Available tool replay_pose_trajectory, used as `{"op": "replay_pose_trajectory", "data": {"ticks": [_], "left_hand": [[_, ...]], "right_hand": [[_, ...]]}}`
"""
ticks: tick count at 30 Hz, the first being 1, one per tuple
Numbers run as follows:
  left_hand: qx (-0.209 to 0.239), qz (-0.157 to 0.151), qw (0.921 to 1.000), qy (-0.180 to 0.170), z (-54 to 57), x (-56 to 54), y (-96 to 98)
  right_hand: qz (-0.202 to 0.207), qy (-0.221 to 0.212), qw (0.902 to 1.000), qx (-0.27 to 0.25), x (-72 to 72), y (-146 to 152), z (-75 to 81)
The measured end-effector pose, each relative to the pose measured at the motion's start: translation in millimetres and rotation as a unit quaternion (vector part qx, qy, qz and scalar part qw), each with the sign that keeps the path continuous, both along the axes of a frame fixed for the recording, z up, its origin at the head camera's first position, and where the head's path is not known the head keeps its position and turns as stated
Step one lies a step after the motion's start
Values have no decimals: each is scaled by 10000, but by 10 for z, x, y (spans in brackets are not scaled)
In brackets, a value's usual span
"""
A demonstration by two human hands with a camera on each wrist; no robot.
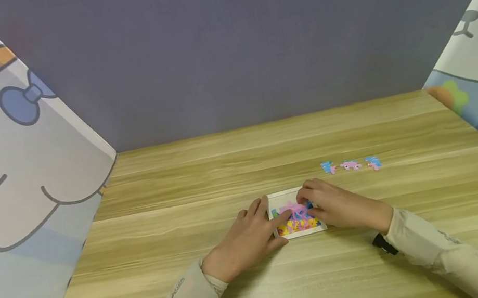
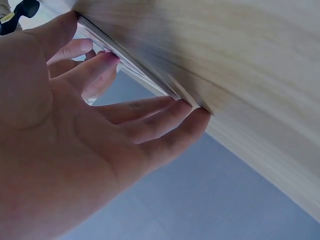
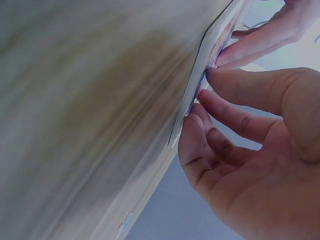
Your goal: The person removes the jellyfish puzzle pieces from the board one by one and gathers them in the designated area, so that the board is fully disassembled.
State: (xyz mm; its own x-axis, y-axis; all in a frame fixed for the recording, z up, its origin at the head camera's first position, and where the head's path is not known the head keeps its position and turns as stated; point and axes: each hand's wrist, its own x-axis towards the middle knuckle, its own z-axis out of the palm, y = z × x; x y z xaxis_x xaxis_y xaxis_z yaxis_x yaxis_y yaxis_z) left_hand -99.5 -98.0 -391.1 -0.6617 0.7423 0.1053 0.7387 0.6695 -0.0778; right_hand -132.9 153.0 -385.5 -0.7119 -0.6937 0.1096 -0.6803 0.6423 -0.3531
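A small jigsaw puzzle (image 1: 299, 225), pink, blue and yellow, lies in a white-rimmed tray (image 1: 306, 233) on the table. The bare strip of tray shows along its far side. My left hand (image 1: 246, 237) rests along the tray's left edge with fingers extended, the index fingertip touching the puzzle picture. At the right side of the tray, my right hand (image 1: 341, 206) has its fingers bent and pinches a dark blue puzzle piece (image 3: 202, 82) between thumb and index finger, low against the puzzle. The fingers hide most of that piece.
Three loose puzzle pieces lie in a row beyond the right hand: a left one (image 1: 327, 167), a middle pink one (image 1: 351, 165) and a right one (image 1: 372, 162). A grey wall (image 1: 249, 41) stands behind the wooden table (image 1: 178, 180); cartoon-printed panels flank it.
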Motion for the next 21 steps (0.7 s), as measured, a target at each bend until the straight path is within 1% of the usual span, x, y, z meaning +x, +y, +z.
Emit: {"op": "replay_pose_trajectory", "data": {"ticks": [4, 8, 17, 21], "left_hand": [[-12, -18, 10000, -6, -24, 7, -1], [47, -8, 10000, -87, -34, 11, -11], [-1, -12, 9999, -110, -40, -28, -7], [4, -13, 9999, -165, -40, -36, -10]], "right_hand": [[-48, -147, 9998, -106, 4, -5, -38], [-109, -217, 9996, -165, 0, -21, -50], [-19, -122, 9990, -418, -32, -12, -35], [36, -371, 9973, -640, -83, 4, -27]]}}
